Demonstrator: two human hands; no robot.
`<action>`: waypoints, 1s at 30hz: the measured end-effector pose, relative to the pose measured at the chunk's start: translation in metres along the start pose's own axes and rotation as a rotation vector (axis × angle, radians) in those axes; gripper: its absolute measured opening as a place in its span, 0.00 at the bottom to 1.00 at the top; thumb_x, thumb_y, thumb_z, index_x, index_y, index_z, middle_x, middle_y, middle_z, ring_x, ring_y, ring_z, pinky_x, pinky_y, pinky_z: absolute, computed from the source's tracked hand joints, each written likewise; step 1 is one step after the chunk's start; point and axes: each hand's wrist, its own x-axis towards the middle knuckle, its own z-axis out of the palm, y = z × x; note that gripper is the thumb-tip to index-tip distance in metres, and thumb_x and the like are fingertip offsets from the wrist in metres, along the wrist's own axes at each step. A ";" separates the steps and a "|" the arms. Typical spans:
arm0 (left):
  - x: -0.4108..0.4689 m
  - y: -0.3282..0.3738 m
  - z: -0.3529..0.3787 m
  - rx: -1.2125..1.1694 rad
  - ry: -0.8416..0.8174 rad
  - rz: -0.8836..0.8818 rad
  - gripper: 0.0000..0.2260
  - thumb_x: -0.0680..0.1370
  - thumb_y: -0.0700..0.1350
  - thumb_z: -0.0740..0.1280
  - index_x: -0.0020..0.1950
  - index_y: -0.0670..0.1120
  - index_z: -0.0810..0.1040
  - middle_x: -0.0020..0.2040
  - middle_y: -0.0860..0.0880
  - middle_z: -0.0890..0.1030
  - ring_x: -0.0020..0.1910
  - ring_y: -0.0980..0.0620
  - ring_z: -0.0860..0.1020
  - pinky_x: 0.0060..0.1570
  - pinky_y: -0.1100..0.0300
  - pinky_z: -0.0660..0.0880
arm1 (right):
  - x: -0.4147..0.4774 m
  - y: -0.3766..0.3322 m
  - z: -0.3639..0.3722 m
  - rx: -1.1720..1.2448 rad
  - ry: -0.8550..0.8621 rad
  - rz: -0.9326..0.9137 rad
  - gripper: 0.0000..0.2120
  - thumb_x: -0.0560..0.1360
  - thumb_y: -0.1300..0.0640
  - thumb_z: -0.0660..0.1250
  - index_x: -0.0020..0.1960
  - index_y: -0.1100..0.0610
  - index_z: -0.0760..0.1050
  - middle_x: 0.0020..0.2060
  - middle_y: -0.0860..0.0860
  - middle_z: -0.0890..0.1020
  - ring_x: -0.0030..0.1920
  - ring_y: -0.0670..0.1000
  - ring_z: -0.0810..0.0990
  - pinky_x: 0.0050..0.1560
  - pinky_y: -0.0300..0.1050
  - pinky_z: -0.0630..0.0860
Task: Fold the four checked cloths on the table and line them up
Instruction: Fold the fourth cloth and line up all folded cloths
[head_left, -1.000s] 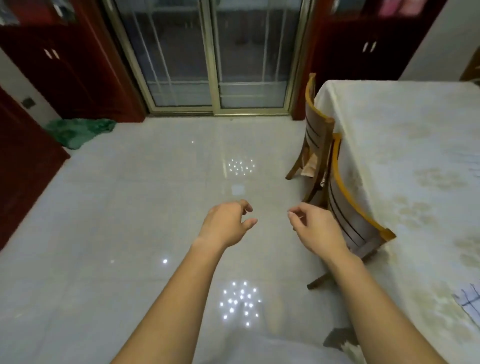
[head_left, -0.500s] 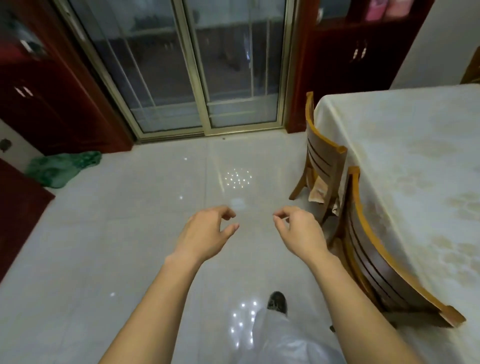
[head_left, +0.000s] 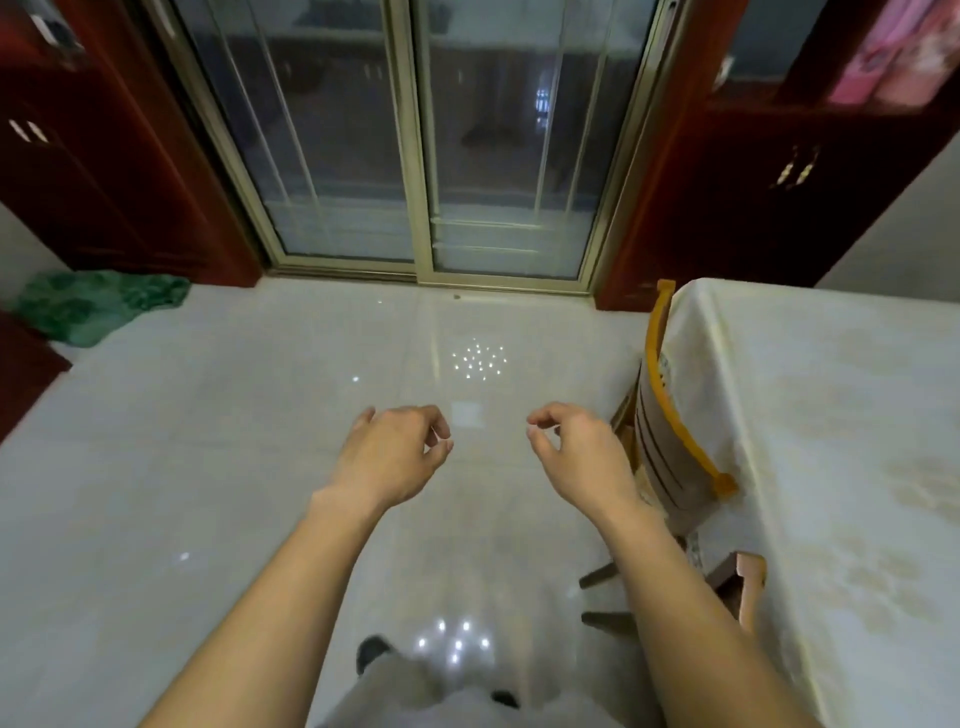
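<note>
Your left hand (head_left: 387, 457) and right hand (head_left: 576, 457) hover apart over the tiled floor (head_left: 208, 467), fingers loosely curled, holding nothing. Two wooden chairs (head_left: 670, 441) stand just right of them, the nearer partly hidden by your forearm. Beyond is one covered table (head_left: 831, 415), cut off at the frame edge. You cannot tell where the checked cloths lie.

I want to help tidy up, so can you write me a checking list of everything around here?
Surface: table covered in cream patterned fabric, on the right.
Job's things: checked cloths, nothing seen.
Clutter: green cloth crumpled on the floor, far left.
Hands: left hand and right hand loosely curled, holding nothing, above the floor.
Cables: nothing seen.
Surroundings: far chair and near chair beside the table, glass sliding door, dark red cabinets.
</note>
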 end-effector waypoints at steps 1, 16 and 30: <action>0.018 0.001 0.000 -0.006 -0.024 0.013 0.07 0.81 0.54 0.64 0.56 0.54 0.78 0.52 0.58 0.82 0.54 0.52 0.79 0.63 0.52 0.70 | 0.015 0.005 0.000 -0.005 -0.003 0.010 0.09 0.79 0.50 0.67 0.57 0.50 0.81 0.53 0.47 0.83 0.53 0.50 0.81 0.54 0.49 0.78; 0.375 0.081 -0.079 -0.119 -0.054 0.409 0.11 0.81 0.54 0.65 0.62 0.55 0.77 0.57 0.55 0.81 0.54 0.52 0.78 0.57 0.54 0.76 | 0.269 0.054 -0.092 -0.089 0.254 0.325 0.09 0.79 0.51 0.66 0.56 0.51 0.82 0.50 0.46 0.84 0.50 0.49 0.81 0.52 0.47 0.79; 0.587 0.126 -0.072 -0.005 -0.194 0.519 0.12 0.81 0.57 0.66 0.61 0.55 0.78 0.57 0.56 0.81 0.55 0.54 0.78 0.58 0.53 0.76 | 0.444 0.141 -0.097 -0.038 0.368 0.501 0.08 0.79 0.49 0.65 0.54 0.47 0.81 0.52 0.45 0.83 0.51 0.48 0.81 0.55 0.46 0.78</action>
